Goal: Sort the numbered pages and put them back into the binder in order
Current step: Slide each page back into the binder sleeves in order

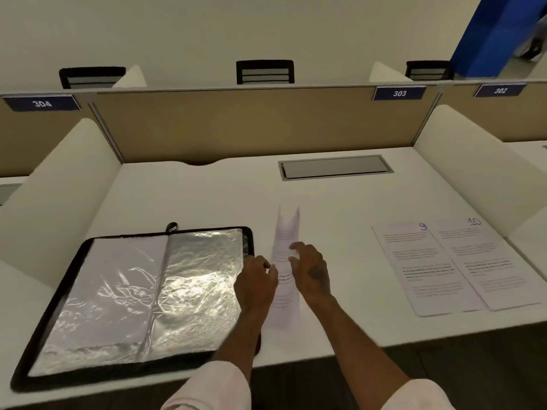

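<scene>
At the centre of the frame one page (285, 232) is smeared by motion and its number cannot be read. It is held bowed between the left hand (256, 279) and the right hand (310, 270), fingers curled on its edges. Two more, page 9 (426, 267) and page 10 (488, 261), are laid at the right. One open binder (118, 372) is seen lower left, its sleeves (192, 276) veiled by glare.

Black binder (118, 291) lies open at the desk's (207, 196) front left corner. A curled sheet (285, 232) stands lifted mid-front. Page 9 (423, 270) and page 10 (485, 261) lie flat near the right edge.
</scene>
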The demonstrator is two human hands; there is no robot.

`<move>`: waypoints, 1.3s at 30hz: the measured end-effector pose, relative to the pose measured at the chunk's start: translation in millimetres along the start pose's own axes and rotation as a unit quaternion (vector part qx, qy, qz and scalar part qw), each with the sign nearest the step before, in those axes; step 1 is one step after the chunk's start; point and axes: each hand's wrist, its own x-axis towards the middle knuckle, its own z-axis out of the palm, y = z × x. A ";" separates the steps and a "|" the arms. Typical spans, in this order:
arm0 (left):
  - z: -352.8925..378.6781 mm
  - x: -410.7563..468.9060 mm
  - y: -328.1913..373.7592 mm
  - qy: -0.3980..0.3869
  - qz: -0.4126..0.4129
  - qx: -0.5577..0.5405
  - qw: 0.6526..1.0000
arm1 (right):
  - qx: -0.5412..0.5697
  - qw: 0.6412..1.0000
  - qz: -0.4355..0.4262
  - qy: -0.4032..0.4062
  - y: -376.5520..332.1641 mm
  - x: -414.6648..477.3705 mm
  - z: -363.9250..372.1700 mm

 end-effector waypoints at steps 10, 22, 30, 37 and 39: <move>-20.8 -36.9 -10.8 0.031 0.166 0.033 0.985 | 0.006 0.997 0.079 0.000 -41.7 -35.4 10.2; -66.0 -81.4 -57.0 -0.076 -0.140 -0.265 0.951 | 0.002 0.999 0.018 -0.046 -61.2 -98.4 10.6; -92.4 -89.8 -89.9 -0.184 -0.331 -0.550 0.744 | 0.004 0.995 -0.037 -0.097 -98.1 -132.2 35.5; -108.1 -81.5 -129.2 -0.184 -0.340 -0.589 0.710 | -0.028 0.997 -0.018 -0.074 -121.4 -147.4 79.8; -111.1 -75.7 -143.1 -0.197 -0.345 -0.578 0.713 | -0.021 0.998 -0.002 -0.058 -127.5 -152.2 92.2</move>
